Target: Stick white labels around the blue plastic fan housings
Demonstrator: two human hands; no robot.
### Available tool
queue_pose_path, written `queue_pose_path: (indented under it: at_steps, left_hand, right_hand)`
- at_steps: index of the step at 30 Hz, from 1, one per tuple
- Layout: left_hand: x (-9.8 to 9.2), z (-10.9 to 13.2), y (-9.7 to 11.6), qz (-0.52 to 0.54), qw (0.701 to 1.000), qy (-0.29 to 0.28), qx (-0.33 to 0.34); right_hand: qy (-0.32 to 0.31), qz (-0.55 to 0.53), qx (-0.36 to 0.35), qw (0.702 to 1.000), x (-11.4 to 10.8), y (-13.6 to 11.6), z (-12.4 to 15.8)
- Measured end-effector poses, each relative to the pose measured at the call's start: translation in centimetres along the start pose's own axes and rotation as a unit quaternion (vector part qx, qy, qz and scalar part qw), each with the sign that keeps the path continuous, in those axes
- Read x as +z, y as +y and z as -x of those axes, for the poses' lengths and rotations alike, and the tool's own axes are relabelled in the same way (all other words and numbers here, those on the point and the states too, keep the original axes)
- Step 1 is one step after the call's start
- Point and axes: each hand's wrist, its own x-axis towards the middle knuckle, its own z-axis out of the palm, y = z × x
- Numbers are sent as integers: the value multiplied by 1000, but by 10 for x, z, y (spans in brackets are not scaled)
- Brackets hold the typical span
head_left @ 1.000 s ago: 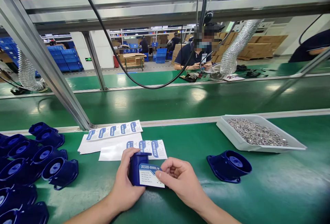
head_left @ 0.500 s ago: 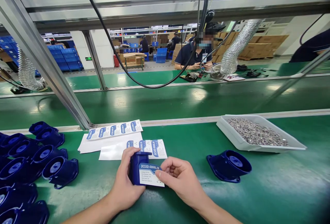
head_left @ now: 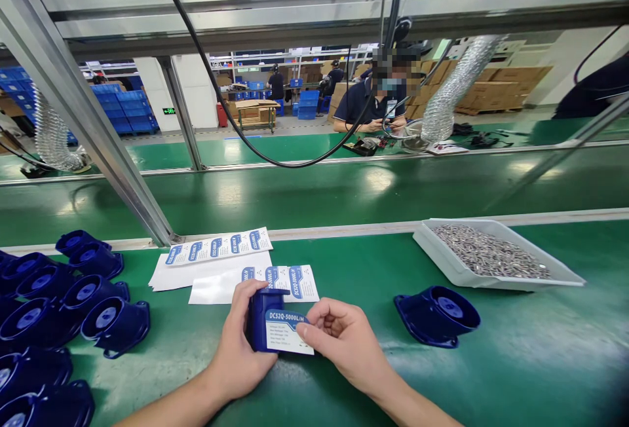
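Observation:
My left hand (head_left: 238,355) grips a dark blue plastic housing (head_left: 260,319) standing on the green bench (head_left: 314,381). A white and blue label (head_left: 285,334) reading DCS2Q-5000L/H lies against the housing's front face. My right hand (head_left: 344,342) pinches the label's right edge between thumb and forefinger. Just behind the housing lie label sheets (head_left: 230,263), some with labels left and some peeled bare.
Several blue housings (head_left: 59,309) are piled at the left. One more housing (head_left: 436,315) lies on its side at the right, near a white tray of small metal screws (head_left: 491,255). A slanted metal post (head_left: 93,132) rises at left. A person sits across the conveyor (head_left: 378,103).

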Motion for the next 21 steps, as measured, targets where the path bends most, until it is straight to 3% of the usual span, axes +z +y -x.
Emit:
queue_pose_path:
  at_steps: [21]
  left_hand:
    - [-1,1,0,1,1000,0,0]
  right_hand:
    - [-1,-9,2,1000,-1,0,0]
